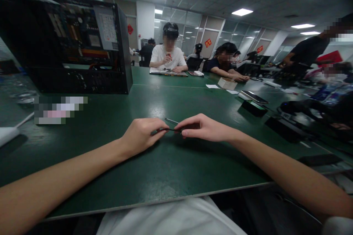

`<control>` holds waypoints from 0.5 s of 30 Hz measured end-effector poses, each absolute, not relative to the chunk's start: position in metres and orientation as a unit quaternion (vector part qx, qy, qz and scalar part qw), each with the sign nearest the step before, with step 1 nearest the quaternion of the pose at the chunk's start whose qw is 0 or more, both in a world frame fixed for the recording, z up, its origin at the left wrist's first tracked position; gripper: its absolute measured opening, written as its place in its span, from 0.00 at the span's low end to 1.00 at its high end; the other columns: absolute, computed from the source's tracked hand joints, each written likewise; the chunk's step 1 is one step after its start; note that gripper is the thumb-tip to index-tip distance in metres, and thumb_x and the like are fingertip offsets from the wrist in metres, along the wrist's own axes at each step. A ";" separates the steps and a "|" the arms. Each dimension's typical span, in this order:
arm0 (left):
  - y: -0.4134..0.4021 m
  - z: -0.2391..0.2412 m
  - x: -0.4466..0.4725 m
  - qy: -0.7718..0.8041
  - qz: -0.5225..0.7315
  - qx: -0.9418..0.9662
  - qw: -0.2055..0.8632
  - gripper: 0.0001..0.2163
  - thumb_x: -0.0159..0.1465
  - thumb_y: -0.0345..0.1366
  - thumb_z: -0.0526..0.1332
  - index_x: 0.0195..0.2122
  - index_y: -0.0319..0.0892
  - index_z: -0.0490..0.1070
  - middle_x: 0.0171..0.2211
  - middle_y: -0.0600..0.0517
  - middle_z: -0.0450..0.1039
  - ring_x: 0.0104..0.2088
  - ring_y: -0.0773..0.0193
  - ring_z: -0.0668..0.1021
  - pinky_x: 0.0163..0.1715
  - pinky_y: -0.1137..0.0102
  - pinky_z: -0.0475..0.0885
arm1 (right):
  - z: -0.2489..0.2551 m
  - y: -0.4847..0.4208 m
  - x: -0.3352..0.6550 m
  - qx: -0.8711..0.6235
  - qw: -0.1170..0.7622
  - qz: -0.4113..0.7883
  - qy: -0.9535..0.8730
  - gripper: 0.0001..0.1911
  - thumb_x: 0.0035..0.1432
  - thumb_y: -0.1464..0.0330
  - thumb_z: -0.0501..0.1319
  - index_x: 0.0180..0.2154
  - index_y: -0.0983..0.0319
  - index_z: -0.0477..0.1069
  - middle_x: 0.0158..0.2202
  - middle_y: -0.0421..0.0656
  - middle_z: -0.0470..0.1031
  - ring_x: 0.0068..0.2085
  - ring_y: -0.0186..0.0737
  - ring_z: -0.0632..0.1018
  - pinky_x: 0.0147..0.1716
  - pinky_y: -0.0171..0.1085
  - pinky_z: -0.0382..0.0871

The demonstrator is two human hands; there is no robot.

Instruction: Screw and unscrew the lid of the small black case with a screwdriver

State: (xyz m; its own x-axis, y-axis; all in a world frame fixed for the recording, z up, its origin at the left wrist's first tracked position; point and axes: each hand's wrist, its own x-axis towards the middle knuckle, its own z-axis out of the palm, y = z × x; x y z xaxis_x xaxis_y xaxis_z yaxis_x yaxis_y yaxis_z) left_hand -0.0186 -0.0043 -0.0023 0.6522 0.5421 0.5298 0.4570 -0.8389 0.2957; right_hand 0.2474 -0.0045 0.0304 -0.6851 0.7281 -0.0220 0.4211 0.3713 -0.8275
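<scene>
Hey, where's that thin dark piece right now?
Near the middle of the head view, the thin dark piece spans from the left hand to the right hand, over the green table.

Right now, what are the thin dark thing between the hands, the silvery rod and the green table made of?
The thin dark thing looks black, maybe plastic or coated metal; too small to judge its finish. The silvery rod looks like smooth metal: it's bright and straight. The green table seems topped with half-glossy laminate or matting: light makes soft patches on it.
</scene>
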 end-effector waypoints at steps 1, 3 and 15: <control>-0.005 -0.002 -0.018 0.285 0.306 0.906 0.069 0.09 0.70 0.36 0.58 0.46 0.42 0.78 0.42 0.48 0.82 0.41 0.59 0.82 0.43 0.68 0.73 | 0.031 -0.004 0.247 -0.358 0.175 0.427 -0.811 0.26 0.59 0.53 0.65 0.53 0.63 0.78 0.44 0.46 0.82 0.40 0.39 0.79 0.40 0.36 0.73; -0.005 -0.001 -0.017 0.317 0.294 0.899 0.073 0.12 0.69 0.37 0.60 0.51 0.43 0.76 0.45 0.48 0.81 0.41 0.58 0.82 0.43 0.67 0.74 | 0.036 0.002 0.251 -0.373 0.178 0.403 -0.816 0.27 0.59 0.53 0.66 0.53 0.63 0.78 0.44 0.46 0.82 0.41 0.41 0.80 0.40 0.37 0.74; 0.002 -0.004 -0.016 0.345 0.264 0.898 0.077 0.09 0.69 0.35 0.58 0.46 0.42 0.76 0.45 0.49 0.79 0.43 0.57 0.80 0.44 0.65 0.74 | 0.072 0.071 0.482 -0.825 0.174 -0.148 -0.516 0.23 0.61 0.62 0.60 0.49 0.72 0.80 0.45 0.61 0.81 0.48 0.59 0.79 0.44 0.45 0.68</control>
State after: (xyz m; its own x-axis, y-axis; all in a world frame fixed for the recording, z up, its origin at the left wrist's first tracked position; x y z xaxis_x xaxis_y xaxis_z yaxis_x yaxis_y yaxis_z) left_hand -0.0156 0.0015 -0.0041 0.6232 0.6595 0.4203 0.5780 -0.7505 0.3205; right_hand 0.4823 0.0714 0.0720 0.4228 0.8007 0.4244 0.9040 -0.4057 -0.1352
